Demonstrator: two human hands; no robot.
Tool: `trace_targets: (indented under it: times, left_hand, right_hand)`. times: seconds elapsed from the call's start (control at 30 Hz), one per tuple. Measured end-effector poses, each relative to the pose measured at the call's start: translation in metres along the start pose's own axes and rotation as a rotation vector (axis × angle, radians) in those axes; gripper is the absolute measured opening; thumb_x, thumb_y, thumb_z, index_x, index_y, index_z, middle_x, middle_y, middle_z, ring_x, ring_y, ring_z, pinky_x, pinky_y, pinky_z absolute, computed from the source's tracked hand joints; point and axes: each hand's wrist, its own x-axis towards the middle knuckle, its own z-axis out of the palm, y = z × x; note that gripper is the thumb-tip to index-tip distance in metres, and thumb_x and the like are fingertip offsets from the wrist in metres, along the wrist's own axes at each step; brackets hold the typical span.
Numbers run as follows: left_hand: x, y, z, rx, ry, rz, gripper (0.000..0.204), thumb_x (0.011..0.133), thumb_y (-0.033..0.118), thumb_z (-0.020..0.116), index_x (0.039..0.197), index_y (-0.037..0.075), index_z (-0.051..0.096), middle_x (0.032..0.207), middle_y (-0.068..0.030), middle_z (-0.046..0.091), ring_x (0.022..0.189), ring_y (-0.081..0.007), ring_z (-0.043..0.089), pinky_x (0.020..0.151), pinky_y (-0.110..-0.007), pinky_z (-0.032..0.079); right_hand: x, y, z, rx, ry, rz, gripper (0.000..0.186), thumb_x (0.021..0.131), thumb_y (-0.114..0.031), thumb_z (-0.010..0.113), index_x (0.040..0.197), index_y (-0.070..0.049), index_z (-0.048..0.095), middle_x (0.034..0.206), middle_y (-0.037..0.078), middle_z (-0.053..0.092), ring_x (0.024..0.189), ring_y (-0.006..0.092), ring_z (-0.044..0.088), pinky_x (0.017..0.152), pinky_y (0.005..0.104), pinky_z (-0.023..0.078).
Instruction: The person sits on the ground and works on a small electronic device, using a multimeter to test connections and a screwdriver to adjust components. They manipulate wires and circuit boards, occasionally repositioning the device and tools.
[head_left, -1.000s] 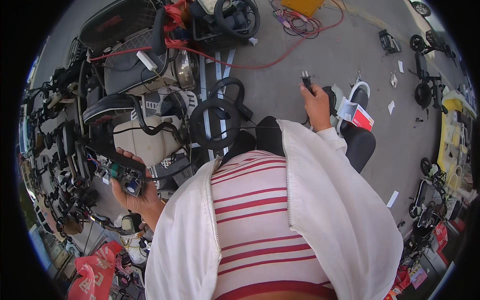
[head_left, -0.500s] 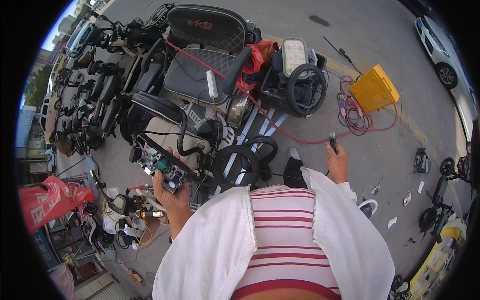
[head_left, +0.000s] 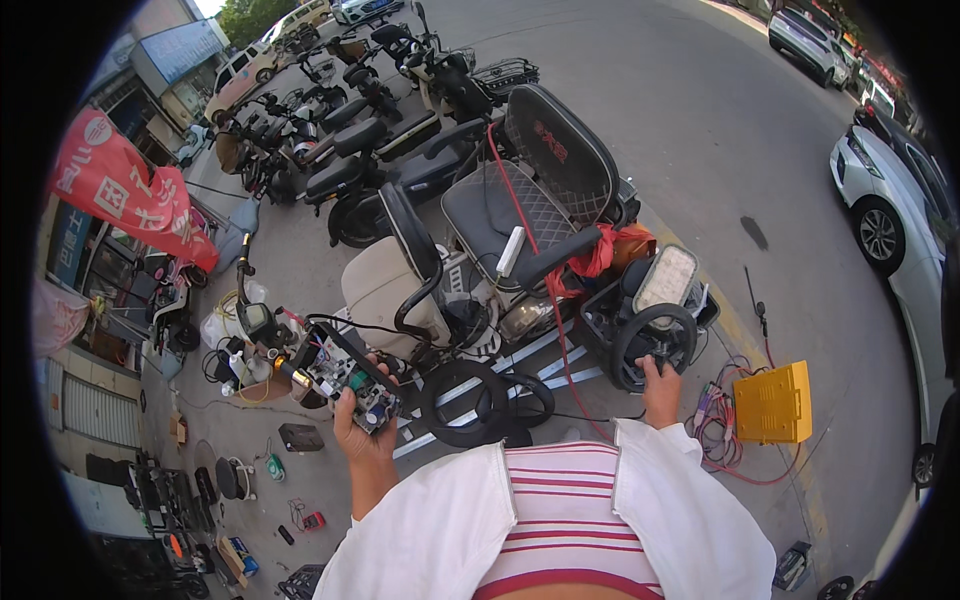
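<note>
My left hand (head_left: 362, 440) is closed around the edge of an exposed circuit board (head_left: 350, 378) in a dark open casing, with white, green and blue parts on it. A black cable runs from the board's side. My right hand (head_left: 661, 396) is closed on a small black power plug, now hard to make out against the dark wheel (head_left: 652, 347) behind it. That wheel leans on a black crate with a pale tray (head_left: 667, 276). Between my hands, black tyres (head_left: 462, 404) lie near metal rails (head_left: 540, 362) on the ground.
Ahead stands a seated scooter (head_left: 500, 205) with a white power strip (head_left: 510, 252) and a red cord. A yellow box (head_left: 772, 403) with coiled cables (head_left: 715, 425) sits at right. Parked scooters (head_left: 350, 150) line the far left; a white car (head_left: 880, 205) is at right.
The view has turned to the left, so the surroundings shift across it. My right hand has gone from near the red cord to before the crate with the wheel. My left still holds the board.
</note>
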Motion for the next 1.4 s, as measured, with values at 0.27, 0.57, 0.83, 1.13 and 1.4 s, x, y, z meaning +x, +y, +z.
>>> trace_targets:
  times: [0.27,0.57,0.83,1.13,1.4]
  left_hand:
    - [-0.054,0.027,-0.031,0.038,0.124,0.166,0.056,0.084,0.016,0.061,0.132,-0.002,0.041,0.121,-0.0223,0.057,0.108,-0.0331,0.06,0.094,-0.045,0.052]
    - [-0.087,0.049,-0.095,0.036,0.317,0.268,0.061,0.086,0.019,0.059,0.136,-0.005,0.035,0.129,-0.0211,0.051,0.115,-0.031,0.054,0.099,-0.044,0.047]
    - [-0.061,0.036,-0.101,0.151,0.435,0.259,0.064,0.087,0.027,0.061,0.136,-0.005,0.036,0.134,-0.0174,0.047,0.118,-0.0293,0.052,0.102,-0.041,0.044]
    - [0.061,-0.019,-0.085,-0.029,0.649,0.308,0.083,0.088,0.073,0.037,0.136,0.006,0.043,0.123,-0.0219,0.055,0.102,-0.0357,0.059,0.089,-0.048,0.05]
    - [0.137,-0.067,-0.107,-0.223,0.571,0.225,0.068,0.099,0.057,0.02,0.14,0.007,0.039,0.129,-0.0223,0.053,0.108,-0.0364,0.058,0.093,-0.048,0.049]
  right_hand:
    - [0.022,0.007,0.091,0.027,-0.278,-0.178,0.028,0.095,-0.024,0.058,0.097,0.002,0.07,0.078,0.002,0.065,0.069,0.0097,0.055,0.065,0.0264,0.043]
    - [0.053,-0.005,0.213,0.022,-0.441,0.106,0.035,0.097,-0.039,0.053,0.101,-0.006,0.065,0.057,-0.004,0.042,0.039,0.0068,0.033,0.036,0.024,0.023]
    - [0.172,0.011,0.341,-0.102,-0.525,0.314,0.026,0.084,-0.028,0.066,0.091,-0.004,0.059,0.075,0.012,0.064,0.046,0.0153,0.049,0.037,0.0319,0.029]
    - [0.335,0.138,0.459,-1.031,-0.443,0.034,0.051,0.076,-0.041,0.064,0.096,0.006,0.069,0.103,0.026,0.066,0.101,0.0363,0.064,0.089,0.0395,0.047]
    - [0.436,0.219,0.477,-1.342,-0.522,-0.058,0.084,0.081,-0.07,0.049,0.101,0.01,0.067,0.11,0.031,0.063,0.11,0.0387,0.059,0.095,0.0415,0.045]
